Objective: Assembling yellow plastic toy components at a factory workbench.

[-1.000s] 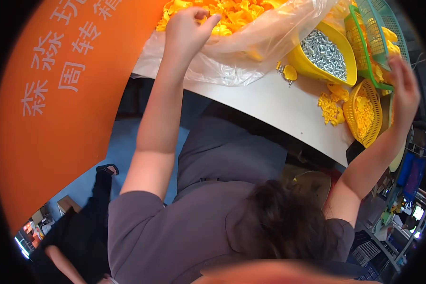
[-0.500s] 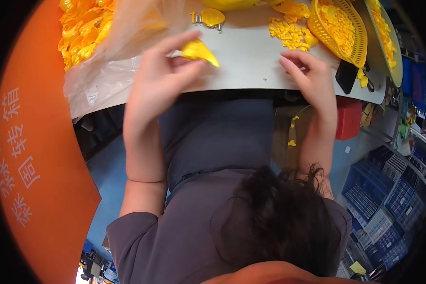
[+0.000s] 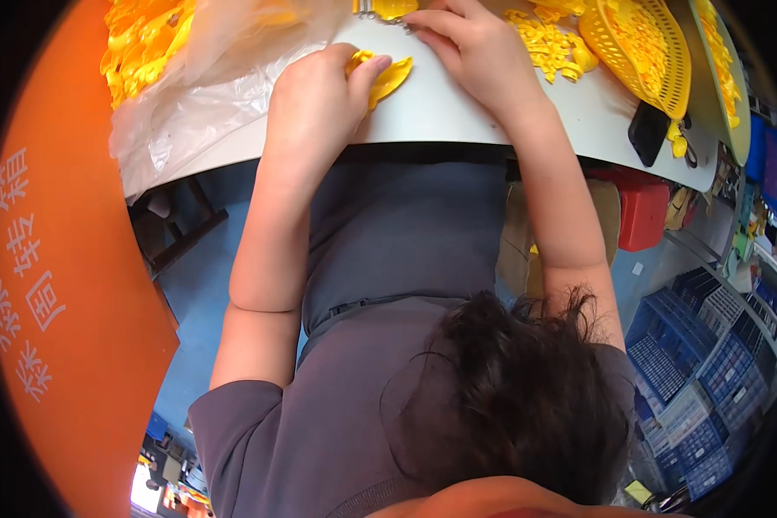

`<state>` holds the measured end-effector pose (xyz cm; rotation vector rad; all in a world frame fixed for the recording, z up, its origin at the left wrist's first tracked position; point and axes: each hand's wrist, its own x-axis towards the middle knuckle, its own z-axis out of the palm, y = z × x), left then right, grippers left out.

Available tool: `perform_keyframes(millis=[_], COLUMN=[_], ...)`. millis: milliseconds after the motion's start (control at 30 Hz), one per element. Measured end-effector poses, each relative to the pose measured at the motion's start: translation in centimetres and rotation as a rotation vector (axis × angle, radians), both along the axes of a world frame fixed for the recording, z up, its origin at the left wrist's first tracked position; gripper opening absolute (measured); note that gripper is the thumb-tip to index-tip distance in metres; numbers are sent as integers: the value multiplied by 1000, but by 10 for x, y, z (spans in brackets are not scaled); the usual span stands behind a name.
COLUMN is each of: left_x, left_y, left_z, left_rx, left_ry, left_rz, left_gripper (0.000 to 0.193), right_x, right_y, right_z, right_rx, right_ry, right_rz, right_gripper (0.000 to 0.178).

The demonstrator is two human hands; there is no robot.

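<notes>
My left hand (image 3: 318,108) is closed around a glossy yellow plastic part (image 3: 390,85) with a pointed end, thumb on top, over the near side of the table. Part of it is hidden by the fingers. Farther away, my right hand (image 3: 475,52) reaches to the table's far side with thumb and forefinger pinched at a small silvery metal piece, too small to name exactly. Beside those fingertips lie a rounded yellow part (image 3: 395,9) and several small metal pieces (image 3: 365,9), partly cut off by the picture's upper edge.
A plastic bag (image 3: 190,104) spreads over the table's left, near heaped yellow parts (image 3: 147,52). To the right are loose yellow pieces (image 3: 548,43), a yellow basket (image 3: 680,82) of small parts and a black phone (image 3: 647,134). An orange panel (image 3: 86,259) stands left.
My right hand has moved forward and left, onto the small metal pieces. My left hand has turned and moved slightly right, still with the yellow part. The view has shifted a little.
</notes>
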<state>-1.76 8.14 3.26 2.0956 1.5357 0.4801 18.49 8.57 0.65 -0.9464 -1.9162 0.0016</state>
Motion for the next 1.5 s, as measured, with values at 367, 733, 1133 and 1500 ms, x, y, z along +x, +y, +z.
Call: perform_keyframes(millis=[367, 733, 1133, 1500], left_x=[-8, 4, 12, 8], left_y=[-3, 7, 14, 21], left_z=[-12, -15, 17, -4], left_rx=[-116, -482, -735, -918], left_ry=[-188, -918, -720, -875], left_rz=[34, -302, -193, -171], left_gripper=[27, 17, 16, 13], right_x=[-7, 26, 20, 9], right_y=[-15, -52, -58, -52], right_z=[25, 3, 1, 10], right_rx=[-385, -860, -730, -679], right_ry=[-392, 617, 663, 462], right_rz=[-142, 41, 116, 189], right_gripper=[14, 19, 18, 16])
